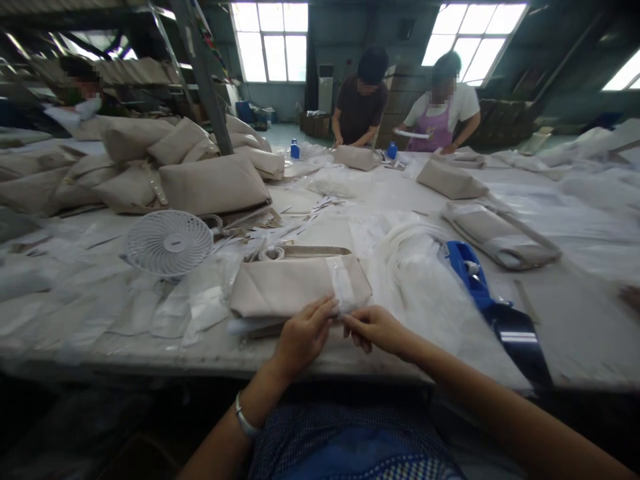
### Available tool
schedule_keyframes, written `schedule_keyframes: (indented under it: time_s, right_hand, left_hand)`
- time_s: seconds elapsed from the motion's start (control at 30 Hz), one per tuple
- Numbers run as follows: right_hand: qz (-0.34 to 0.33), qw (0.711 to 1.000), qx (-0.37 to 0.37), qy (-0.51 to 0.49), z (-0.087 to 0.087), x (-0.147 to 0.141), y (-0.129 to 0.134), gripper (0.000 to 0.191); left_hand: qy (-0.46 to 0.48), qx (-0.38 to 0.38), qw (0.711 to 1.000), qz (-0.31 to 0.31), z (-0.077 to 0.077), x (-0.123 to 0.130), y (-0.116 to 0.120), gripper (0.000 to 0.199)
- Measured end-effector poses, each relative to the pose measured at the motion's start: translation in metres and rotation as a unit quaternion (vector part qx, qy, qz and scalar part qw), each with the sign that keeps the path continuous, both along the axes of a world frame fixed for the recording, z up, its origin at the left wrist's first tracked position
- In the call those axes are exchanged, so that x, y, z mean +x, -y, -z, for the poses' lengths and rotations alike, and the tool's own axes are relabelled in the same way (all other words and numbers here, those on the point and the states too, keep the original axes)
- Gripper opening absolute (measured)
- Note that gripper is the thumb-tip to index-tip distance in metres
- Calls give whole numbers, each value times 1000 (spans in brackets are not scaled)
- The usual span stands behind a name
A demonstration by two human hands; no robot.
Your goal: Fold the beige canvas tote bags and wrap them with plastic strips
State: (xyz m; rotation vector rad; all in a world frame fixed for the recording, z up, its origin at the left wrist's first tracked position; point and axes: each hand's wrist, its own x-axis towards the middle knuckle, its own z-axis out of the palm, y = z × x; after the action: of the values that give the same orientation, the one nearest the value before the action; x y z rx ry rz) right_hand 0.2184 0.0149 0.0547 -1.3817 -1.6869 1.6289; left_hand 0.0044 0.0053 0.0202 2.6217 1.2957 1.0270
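A beige handbag (285, 287) lies on its side in front of me, its strap (317, 251) along the far edge and a small coil beside it. Around its right part runs a white translucent strip (341, 280). My left hand (303, 333) rests with fingers stretched out on the bag's near edge, the fingertips touching the strip's lower end. At that same end my right hand (373, 327) is closed in a pinch on the strip; the pinched bit is mostly hidden by the fingers. A flat brown and white edge (265, 330) shows under the bag.
A white fan (170, 243) stands left, before a heap of beige bags (215, 183). Right are clear plastic sheets (415, 293), a blue tape dispenser (467, 273) and a wrapped bag (500, 233). Two people (363, 100) work across the table; another person (83, 90) is at far left.
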Motion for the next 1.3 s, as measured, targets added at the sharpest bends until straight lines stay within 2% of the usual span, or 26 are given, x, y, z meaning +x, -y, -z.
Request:
schedule_keyframes:
  time_s: [0.1,0.13,0.2,0.3,0.43,0.53,0.6,0.67,0.73,0.77,0.8,0.87,0.93,0.97,1.03,1.1,1.23,1.3]
  right_hand:
    - [22,976,-175,-130,25,-23,22,42]
    - [35,958,-219,-179,32,-33,24,39]
    - [54,923,-271,-269,40,-51,23,32]
    - [63,893,-275,-352,41,-74,15,23]
    - [129,878,-237,-395,34,-91,7,20]
    - [155,862,-215,-432,26,-95,4,32]
    - [133,873,-173,-437,22,-90,2,41]
    - [102,923,-77,-363,20,-76,-1,44]
    - [74,975,88,-190,20,-50,-5,38]
    - [63,978,183,-80,21,-35,-7,34]
    - [54,961,270,31,23,-18,-9,31]
    - [39,896,383,220,29,12,-14,32]
    - [18,841,415,346,35,34,-18,39]
    - [0,825,415,385,38,41,-20,41]
    - [-38,809,409,420,42,46,-22,39]
    - [-46,808,418,412,41,48,-20,35]
    - [34,802,473,364,32,57,-11,30]
    - [32,794,478,373,30,62,-8,29]
  left_hand:
    - [-99,36,990,-94,-13,-47,7,48]
    - [-137,35,982,-124,-15,-63,8,51]
    - [-195,25,970,-145,-16,-89,10,56]
    - [-235,26,964,-126,-9,-107,12,58]
    - [-227,65,962,-135,6,-101,13,71]
    - [-197,109,959,-171,12,-94,10,71]
    - [-174,137,957,-189,12,-92,4,69]
    - [-160,162,955,-189,8,-92,-3,69]
    - [-153,187,953,-182,3,-91,-11,69]
    - [-151,198,952,-179,1,-90,-14,70]
    - [-149,206,951,-178,-1,-88,-17,71]
    - [-148,217,949,-177,-5,-83,-21,71]
    - [-143,222,947,-183,-8,-75,-24,70]
    - [-140,224,946,-188,-9,-70,-26,70]
    - [-133,225,945,-199,-11,-63,-27,67]
    - [-129,224,944,-205,-12,-57,-28,65]
    - [-119,215,947,-209,-10,-49,-29,63]
    - [-109,210,948,-211,-8,-45,-30,60]
